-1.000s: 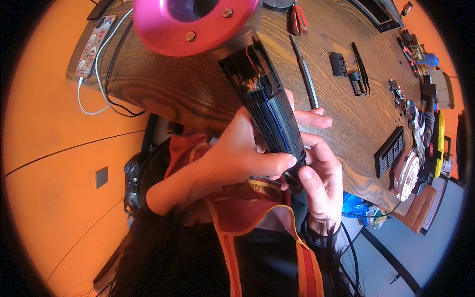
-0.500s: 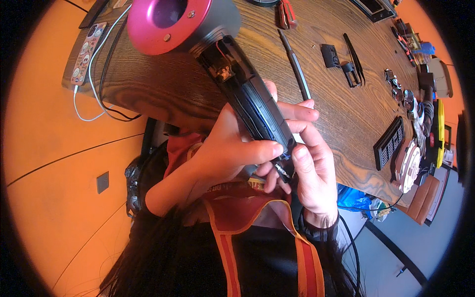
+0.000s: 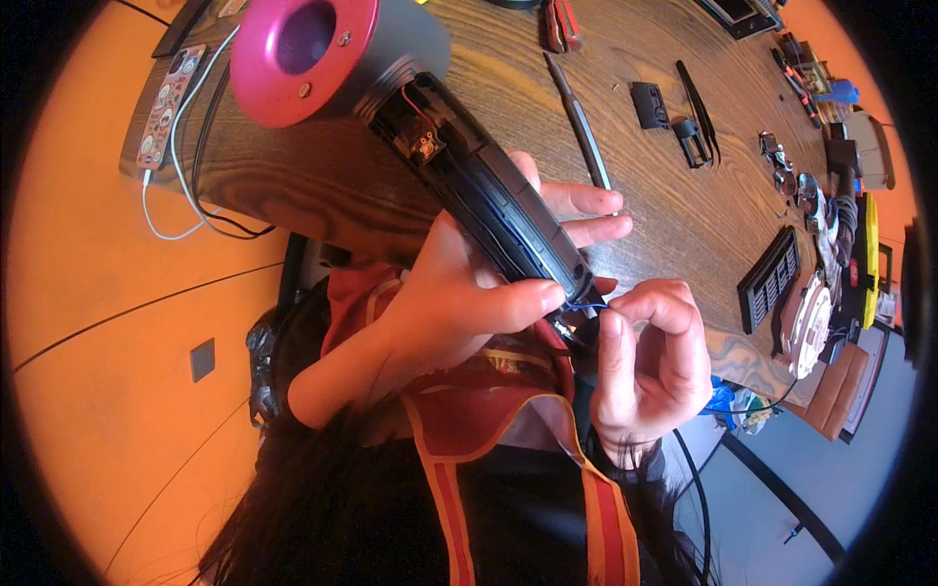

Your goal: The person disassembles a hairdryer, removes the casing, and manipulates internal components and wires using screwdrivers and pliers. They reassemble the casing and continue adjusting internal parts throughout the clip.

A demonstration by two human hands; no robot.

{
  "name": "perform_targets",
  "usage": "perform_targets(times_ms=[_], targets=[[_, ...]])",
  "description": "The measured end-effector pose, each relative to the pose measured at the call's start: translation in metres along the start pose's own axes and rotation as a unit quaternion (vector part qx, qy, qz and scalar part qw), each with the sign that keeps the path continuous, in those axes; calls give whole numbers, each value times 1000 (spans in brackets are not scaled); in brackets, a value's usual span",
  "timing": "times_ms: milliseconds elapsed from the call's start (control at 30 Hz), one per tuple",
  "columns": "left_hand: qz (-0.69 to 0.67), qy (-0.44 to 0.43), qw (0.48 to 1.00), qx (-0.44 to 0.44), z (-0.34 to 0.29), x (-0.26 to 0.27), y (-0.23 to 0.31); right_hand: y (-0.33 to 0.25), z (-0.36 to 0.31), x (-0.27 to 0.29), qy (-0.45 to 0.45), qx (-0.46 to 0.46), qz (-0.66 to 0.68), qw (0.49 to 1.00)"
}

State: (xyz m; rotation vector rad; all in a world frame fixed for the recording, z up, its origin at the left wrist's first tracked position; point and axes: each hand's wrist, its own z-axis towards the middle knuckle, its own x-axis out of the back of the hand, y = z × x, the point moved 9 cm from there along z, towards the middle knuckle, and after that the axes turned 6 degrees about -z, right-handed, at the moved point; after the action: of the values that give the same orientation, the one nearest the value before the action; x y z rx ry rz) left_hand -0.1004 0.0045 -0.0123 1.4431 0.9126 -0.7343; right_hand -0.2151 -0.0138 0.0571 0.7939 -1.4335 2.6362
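Note:
A hair dryer [image 3: 496, 200] with a pink ring on its grey head lies slantwise over the table edge. Its handle is opened up, so a small circuit board [image 3: 422, 146] and wires show inside. My left hand [image 3: 459, 308] wraps the handle from below, thumb pressed near its lower end and fingertips showing past the far side. At that end a thin blue wire [image 3: 587, 306] sticks out. My right hand [image 3: 653, 366] pinches the wire's outer end between thumb and forefinger. A dark cord end below the handle is partly hidden.
On the wooden table [image 3: 674, 210] lie a pen-shaped screwdriver [image 3: 578, 119], black tweezers [image 3: 700, 109], a small black plastic part [image 3: 648, 104] and a red-handled tool [image 3: 561, 27]. Further right stands a slotted black panel [image 3: 769, 280]. A phone [image 3: 171, 109] with a white cable is at left.
My right hand has moved right, away from the handle's end, and now pinches the blue wire drawn out from it. The hair dryer has shifted slightly left.

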Motion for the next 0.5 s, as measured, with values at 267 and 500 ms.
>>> perform_targets(times_ms=[267, 500], targets=[[37, -48, 995, -76, -3, -4, 8, -1, 5, -9, -13, -24, -18, 999], [46, -58, 994, -86, -3, -6, 12, -17, 16, -16, -71, 23, -64, 995]])
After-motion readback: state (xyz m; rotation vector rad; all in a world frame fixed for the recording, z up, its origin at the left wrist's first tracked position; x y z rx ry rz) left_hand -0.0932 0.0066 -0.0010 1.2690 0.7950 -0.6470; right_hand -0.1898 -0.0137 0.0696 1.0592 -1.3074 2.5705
